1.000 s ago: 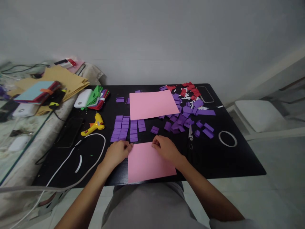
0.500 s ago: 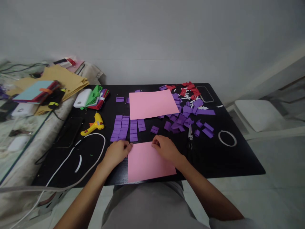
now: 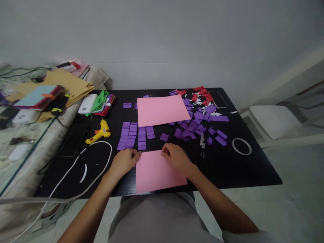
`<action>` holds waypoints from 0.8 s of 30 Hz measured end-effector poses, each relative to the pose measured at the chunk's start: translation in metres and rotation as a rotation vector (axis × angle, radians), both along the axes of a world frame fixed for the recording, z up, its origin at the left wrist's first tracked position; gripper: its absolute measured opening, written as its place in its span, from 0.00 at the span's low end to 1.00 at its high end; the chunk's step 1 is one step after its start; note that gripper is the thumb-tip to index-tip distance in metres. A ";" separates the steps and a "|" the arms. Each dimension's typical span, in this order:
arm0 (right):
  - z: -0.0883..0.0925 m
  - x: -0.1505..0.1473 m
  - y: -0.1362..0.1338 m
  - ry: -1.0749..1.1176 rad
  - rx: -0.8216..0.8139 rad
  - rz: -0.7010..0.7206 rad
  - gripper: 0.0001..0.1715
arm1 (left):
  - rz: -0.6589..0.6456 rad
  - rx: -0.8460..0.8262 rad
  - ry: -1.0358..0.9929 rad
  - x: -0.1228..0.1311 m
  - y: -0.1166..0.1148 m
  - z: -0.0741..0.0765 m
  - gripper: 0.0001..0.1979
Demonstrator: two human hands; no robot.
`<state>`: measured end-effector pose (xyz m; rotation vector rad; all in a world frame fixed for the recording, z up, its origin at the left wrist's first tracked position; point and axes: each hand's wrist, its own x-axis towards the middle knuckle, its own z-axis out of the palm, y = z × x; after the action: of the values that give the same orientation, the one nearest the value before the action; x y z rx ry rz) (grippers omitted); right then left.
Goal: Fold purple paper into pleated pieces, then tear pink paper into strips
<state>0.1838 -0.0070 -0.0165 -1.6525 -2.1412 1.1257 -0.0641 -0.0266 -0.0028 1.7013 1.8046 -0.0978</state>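
A pink sheet of paper point(image 3: 154, 175) lies near the front edge of the black table, right in front of me. My left hand point(image 3: 125, 161) is closed at the sheet's upper left corner, its thumb on the edge. Along the top edge, my right hand point(image 3: 177, 158) pinches the paper with curled fingers, and its forearm covers the right side. Beyond the hands lies a second pink sheet point(image 3: 162, 109), partly over rows of folded purple paper pieces point(image 3: 129, 135). A single purple piece point(image 3: 164, 137) sits just above my right hand.
Scissors point(image 3: 202, 145) lie right of my right hand, below a heap of purple pieces point(image 3: 192, 126) and red scraps point(image 3: 207, 97). A tape ring point(image 3: 241, 146) is farther right. At left are a yellow glue gun point(image 3: 100, 132), a white cable point(image 3: 101, 175) and a dark phone point(image 3: 73, 140).
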 end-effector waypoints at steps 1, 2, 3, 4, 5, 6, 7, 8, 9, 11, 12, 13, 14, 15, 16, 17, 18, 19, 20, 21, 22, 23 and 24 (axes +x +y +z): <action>0.000 0.000 0.000 -0.001 -0.001 0.000 0.05 | -0.002 0.001 0.000 0.000 0.000 0.000 0.22; 0.000 0.000 0.000 -0.003 -0.002 -0.001 0.04 | -0.004 0.002 0.000 0.000 0.000 -0.001 0.22; 0.000 0.000 0.000 -0.004 -0.002 -0.002 0.04 | -0.006 0.003 0.000 -0.001 0.000 -0.001 0.22; 0.000 0.000 0.000 -0.005 -0.003 -0.003 0.04 | -0.008 0.004 0.000 -0.001 0.000 -0.002 0.22; 0.000 0.000 0.000 -0.006 -0.003 -0.003 0.04 | -0.009 0.005 -0.001 -0.001 0.000 -0.002 0.22; 0.000 0.000 0.000 -0.007 -0.003 -0.003 0.04 | -0.010 0.005 0.000 -0.001 0.000 -0.001 0.22; 0.000 0.000 0.000 -0.007 -0.003 -0.002 0.04 | -0.010 0.005 0.000 -0.001 0.000 -0.001 0.22; 0.000 0.000 0.000 -0.007 -0.003 -0.001 0.04 | -0.009 0.004 -0.001 -0.001 0.000 -0.001 0.22; 0.000 0.000 0.000 -0.007 -0.002 0.001 0.04 | -0.008 0.003 -0.002 0.000 0.000 0.000 0.22; 0.000 0.000 0.000 -0.009 -0.001 0.000 0.04 | -0.005 -0.001 -0.003 0.000 0.000 0.001 0.22; 0.000 0.000 0.000 -0.011 -0.001 0.000 0.04 | -0.003 -0.003 -0.003 0.000 0.000 0.001 0.22; 0.000 0.000 0.000 -0.013 0.000 0.000 0.04 | -0.003 -0.003 -0.002 0.000 0.000 0.001 0.22; 0.000 0.000 0.000 -0.014 0.000 -0.001 0.04 | -0.003 -0.003 -0.002 0.000 0.000 0.001 0.22; 0.000 -0.001 0.000 -0.014 -0.001 -0.001 0.04 | -0.004 -0.002 -0.001 0.000 0.000 0.000 0.22; 0.000 -0.001 0.000 -0.014 0.000 -0.002 0.05 | -0.006 -0.001 -0.002 0.000 0.000 0.000 0.22; 0.000 -0.001 0.000 -0.014 0.000 -0.002 0.04 | -0.008 0.000 -0.002 0.000 0.000 0.000 0.22; 0.000 -0.001 0.000 -0.013 0.001 -0.003 0.04 | -0.009 0.000 -0.003 -0.001 0.000 -0.001 0.22; 0.000 0.000 0.000 -0.012 0.001 -0.003 0.04 | -0.009 0.001 -0.003 -0.001 0.000 -0.001 0.22; 0.001 0.000 0.000 -0.011 0.001 -0.002 0.04 | -0.009 0.001 -0.003 -0.001 0.000 -0.001 0.22; 0.001 0.000 0.000 -0.009 0.001 -0.002 0.05 | -0.009 0.001 -0.003 -0.001 0.000 -0.001 0.22; 0.001 0.000 0.000 -0.006 0.001 -0.001 0.05 | -0.010 0.001 -0.003 -0.001 0.000 -0.001 0.22; 0.001 0.000 0.000 -0.005 0.001 -0.001 0.05 | -0.010 0.001 -0.002 -0.001 0.000 -0.001 0.22; 0.001 0.000 0.000 -0.003 0.001 -0.001 0.05 | -0.010 -0.001 -0.001 0.000 0.000 0.000 0.22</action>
<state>0.1837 -0.0069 -0.0158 -1.6562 -2.1419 1.1219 -0.0646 -0.0263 -0.0033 1.7094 1.7957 -0.1020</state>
